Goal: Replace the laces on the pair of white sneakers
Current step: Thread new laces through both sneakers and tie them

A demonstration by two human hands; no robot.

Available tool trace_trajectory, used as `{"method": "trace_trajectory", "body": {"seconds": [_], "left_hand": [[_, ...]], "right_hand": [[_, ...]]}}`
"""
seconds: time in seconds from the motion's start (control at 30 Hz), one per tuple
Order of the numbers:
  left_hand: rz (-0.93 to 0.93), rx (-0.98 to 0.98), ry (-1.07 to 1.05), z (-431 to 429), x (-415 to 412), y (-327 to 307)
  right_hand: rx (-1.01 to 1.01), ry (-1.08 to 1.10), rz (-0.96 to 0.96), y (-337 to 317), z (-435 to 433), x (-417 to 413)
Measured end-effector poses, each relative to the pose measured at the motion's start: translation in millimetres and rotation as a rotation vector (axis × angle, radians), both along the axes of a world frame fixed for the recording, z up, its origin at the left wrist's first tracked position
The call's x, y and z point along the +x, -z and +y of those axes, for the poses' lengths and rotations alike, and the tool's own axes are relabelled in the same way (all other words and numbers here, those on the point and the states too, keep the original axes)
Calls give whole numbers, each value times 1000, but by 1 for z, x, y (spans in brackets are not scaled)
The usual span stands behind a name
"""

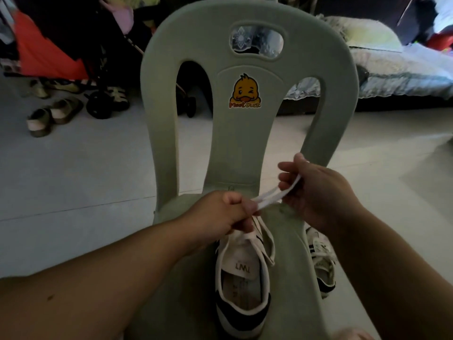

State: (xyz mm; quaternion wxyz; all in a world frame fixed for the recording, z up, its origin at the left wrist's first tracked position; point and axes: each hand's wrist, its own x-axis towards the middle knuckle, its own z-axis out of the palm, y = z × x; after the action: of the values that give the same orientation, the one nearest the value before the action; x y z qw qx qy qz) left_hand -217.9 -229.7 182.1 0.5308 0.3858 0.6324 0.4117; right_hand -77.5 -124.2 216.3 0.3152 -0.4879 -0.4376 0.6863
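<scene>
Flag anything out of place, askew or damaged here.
Only mildly: the second sneaker sits right of the chair, apparently on the floor, while its mate is on the seat, its lace held by the left hand and right hand. Nothing looks spilled or damaged.

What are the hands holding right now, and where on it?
Both hold the lace: the left hand pinches it just above the sneaker, the right hand grips it farther out.
</scene>
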Motion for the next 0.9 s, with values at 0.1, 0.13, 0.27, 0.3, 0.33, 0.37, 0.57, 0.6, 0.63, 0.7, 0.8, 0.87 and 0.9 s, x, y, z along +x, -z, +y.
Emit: {"method": "trace_trajectory", "body": {"seconds": [0.1, 0.13, 0.27, 0.3, 0.33, 0.37, 0.57, 0.6, 0.63, 0.7, 0.8, 0.87, 0.9], "left_hand": [[64, -36, 8, -2, -9, 0], [71, -45, 1, -3, -13, 1], [80, -33, -31, -3, -19, 1], [101, -18, -28, -3, -19, 2], [130, 1, -24, -3, -18, 2], [159, 22, -21, -2, -16, 3], [276, 156, -41, 5, -9, 3], [275, 160, -69, 6, -11, 4], [263, 156, -107, 7, -12, 4], [202, 125, -204, 9, -17, 5], [212, -3, -246, 8, -26, 8], [329, -121, -134, 5, -27, 14], [391, -180, -59, 3, -25, 17]], "right_hand": [[-39, 93, 30, 1, 11, 19], [-46, 113, 22, 2, 14, 23], [38, -31, -364, 7, 15, 38], [127, -171, -636, 10, 12, 39], [237, -293, -897, 12, 7, 37], [376, -371, -1076, 15, 1, 33], [657, -820, -502, 20, -39, -9], [664, -806, -491, 24, -40, -13], [680, -761, -516, 28, -38, -16], [706, -670, -628, 35, -29, -19], [664, -599, -787, 45, -11, -21], [623, -668, -880, 57, -4, -23], [612, -708, -904, 64, -3, -25]]}}
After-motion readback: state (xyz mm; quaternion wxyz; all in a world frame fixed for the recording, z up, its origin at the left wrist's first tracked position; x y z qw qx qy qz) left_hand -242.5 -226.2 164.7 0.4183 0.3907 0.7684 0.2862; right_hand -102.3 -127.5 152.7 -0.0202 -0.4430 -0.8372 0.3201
